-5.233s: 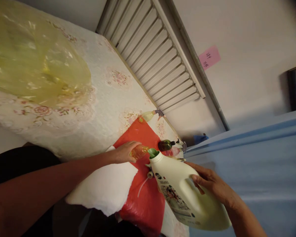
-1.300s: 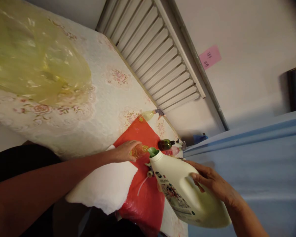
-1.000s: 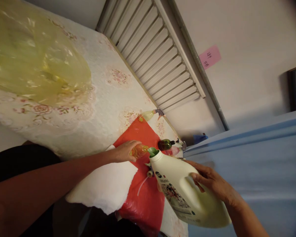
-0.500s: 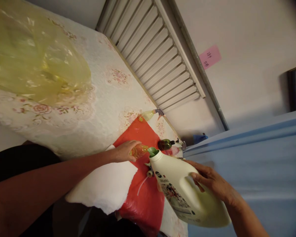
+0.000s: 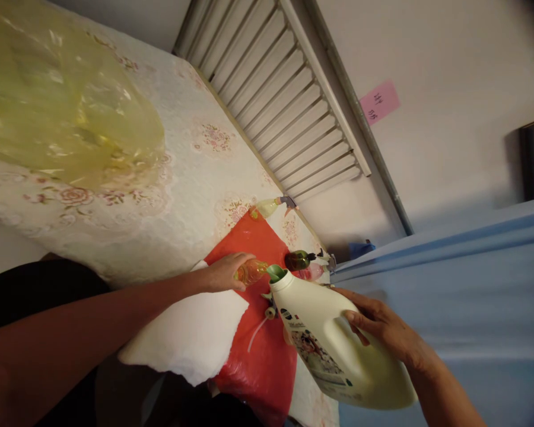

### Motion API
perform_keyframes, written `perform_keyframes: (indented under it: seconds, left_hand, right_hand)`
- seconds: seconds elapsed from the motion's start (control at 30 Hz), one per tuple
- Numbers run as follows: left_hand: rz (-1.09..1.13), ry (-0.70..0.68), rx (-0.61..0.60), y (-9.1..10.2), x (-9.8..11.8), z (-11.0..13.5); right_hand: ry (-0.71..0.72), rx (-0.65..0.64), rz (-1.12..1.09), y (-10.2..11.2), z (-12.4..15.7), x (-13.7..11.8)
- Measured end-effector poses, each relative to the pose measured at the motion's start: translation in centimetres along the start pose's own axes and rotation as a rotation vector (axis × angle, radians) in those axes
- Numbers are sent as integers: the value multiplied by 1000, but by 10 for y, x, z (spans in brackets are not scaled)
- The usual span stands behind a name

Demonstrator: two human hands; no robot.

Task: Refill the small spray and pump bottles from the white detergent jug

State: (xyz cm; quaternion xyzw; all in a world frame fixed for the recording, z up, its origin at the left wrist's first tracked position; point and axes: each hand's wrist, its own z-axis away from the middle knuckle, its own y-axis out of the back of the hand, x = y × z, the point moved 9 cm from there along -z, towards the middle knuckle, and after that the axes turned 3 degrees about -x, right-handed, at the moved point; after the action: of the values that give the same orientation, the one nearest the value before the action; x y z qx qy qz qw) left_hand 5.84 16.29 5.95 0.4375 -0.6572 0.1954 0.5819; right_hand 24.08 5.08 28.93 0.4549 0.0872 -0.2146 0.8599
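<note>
My left hand (image 5: 226,273) is closed around a small clear bottle (image 5: 253,272) with an orange tint. My right hand (image 5: 378,326) grips the handle of a large pale green detergent jug (image 5: 338,344), which is tilted. The jug's green spout (image 5: 276,273) meets the mouth of the small bottle; whether liquid is flowing I cannot tell. Beneath them lies a red plastic sheet (image 5: 262,373). A detached spray head (image 5: 270,309) with a thin tube rests on that sheet, close to the jug's neck. White paper towel (image 5: 191,338) lies under my left forearm.
A dark green pump bottle (image 5: 297,260) and a pink bottle (image 5: 311,272) are just beyond the spout. A yellowish spray bottle (image 5: 267,207) lies near the radiator (image 5: 285,112). One big yellow plastic bag (image 5: 66,101) covers the left of the flowered tablecloth (image 5: 178,130). Blue curtain (image 5: 454,308) hangs at right.
</note>
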Motion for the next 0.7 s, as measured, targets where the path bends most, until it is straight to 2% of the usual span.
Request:
perform_keyframes:
  seconds: [0.7]
  left_hand:
    - [-15,-19,8,-3,-6,-2]
  right_hand:
    - [3,13,10,3,0,1]
